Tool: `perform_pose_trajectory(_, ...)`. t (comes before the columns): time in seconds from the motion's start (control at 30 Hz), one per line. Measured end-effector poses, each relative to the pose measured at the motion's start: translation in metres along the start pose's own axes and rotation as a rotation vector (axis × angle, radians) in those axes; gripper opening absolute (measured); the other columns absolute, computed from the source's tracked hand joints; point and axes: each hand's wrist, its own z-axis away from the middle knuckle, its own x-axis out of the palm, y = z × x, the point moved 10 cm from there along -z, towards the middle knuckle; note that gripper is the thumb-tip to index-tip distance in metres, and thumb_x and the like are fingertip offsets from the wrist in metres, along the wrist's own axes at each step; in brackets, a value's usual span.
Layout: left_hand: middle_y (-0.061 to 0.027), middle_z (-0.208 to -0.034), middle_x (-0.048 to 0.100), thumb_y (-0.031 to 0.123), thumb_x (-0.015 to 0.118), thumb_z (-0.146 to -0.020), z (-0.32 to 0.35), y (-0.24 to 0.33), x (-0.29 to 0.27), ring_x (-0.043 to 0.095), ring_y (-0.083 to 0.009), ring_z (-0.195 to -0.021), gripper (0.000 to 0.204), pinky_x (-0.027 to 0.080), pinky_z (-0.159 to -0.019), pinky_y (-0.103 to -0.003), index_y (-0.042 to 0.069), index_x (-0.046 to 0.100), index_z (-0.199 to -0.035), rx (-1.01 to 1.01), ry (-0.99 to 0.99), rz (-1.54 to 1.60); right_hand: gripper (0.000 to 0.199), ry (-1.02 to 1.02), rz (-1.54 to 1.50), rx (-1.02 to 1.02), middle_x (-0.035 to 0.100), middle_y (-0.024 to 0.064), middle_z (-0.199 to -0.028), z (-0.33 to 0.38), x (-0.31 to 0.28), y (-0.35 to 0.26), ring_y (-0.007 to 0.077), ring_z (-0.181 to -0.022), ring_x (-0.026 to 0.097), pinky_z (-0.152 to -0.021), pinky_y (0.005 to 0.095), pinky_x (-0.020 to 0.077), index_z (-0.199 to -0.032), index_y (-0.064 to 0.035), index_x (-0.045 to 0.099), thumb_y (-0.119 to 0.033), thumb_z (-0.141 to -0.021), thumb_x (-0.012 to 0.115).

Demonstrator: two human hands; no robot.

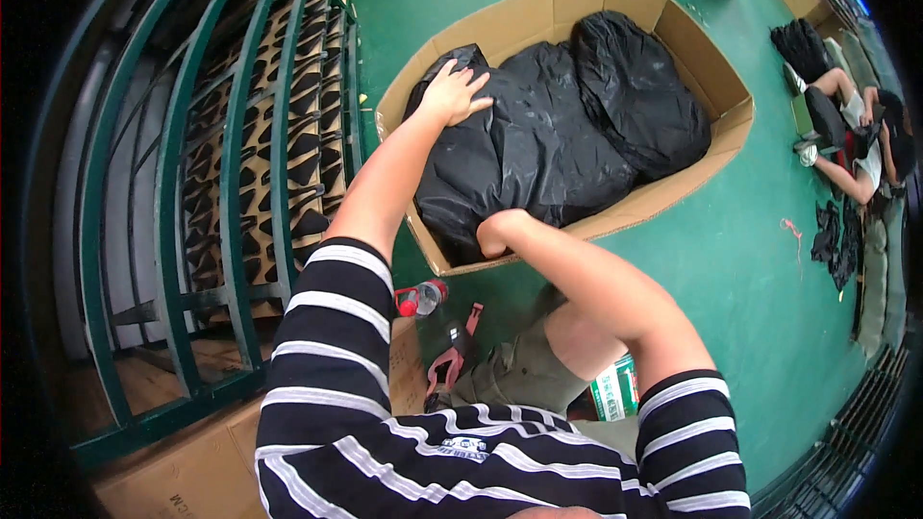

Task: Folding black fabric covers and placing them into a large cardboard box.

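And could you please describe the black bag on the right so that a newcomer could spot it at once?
On the green floor stands a large, open cardboard box. At the right end of the box lies a plump, rounded black bag. Unlike the black plastic to its left, which the left hand touches, it has no hand on it.

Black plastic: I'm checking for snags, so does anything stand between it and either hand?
Nothing visible: the left hand lies on the plastic; the right hand, partly hidden, is by the box's near wall.
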Motion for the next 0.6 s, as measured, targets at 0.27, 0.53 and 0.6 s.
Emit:
perform_pose_trajectory(0.27,-0.0177,-0.123,0.058,0.048,0.036,-0.095,-0.044,-0.006,0.04,0.053,-0.0309,-0.118,0.055,0.039,-0.101,-0.038,0.005,0.058,-0.122,-0.238,0.186,0.871,0.042,-0.164,-0.534,-0.059,0.06,0.0068,-0.124,0.006,0.052,0.028,0.0238,-0.109,0.058,-0.091,0.0409,0.0446,-0.124,-0.0102,0.059,-0.032,-0.092,0.045)
perform_pose_trajectory(0.53,-0.0048,-0.11,0.057,0.016,0.056,-0.077,0.005,0.039,-0.049,0.051,-0.0219,-0.108,0.019,0.041,-0.088,-0.034,0.011,0.063,-0.093,0.19,0.666,-0.179,0.032,1.512,-0.488,-0.377,0.065,0.0159,-0.102,0.262,-0.018,-0.019,0.0321,-0.096,0.061,-0.086,0.0412,0.0465,-0.112,-0.0007,0.06,-0.019,-0.086,0.062)
perform_pose_trajectory(0.6,-0.0051,-0.101,0.056,0.015,0.055,-0.077,0.008,0.021,-0.027,0.052,-0.0218,-0.1,0.017,0.043,-0.084,-0.034,0.01,0.061,-0.092,0.205,0.368,-0.194,0.034,1.456,-0.686,-0.327,0.064,0.015,-0.104,0.309,0.032,-0.019,0.0301,-0.096,0.062,-0.083,0.0368,0.0485,-0.117,0.0005,0.058,-0.012,-0.085,0.062)
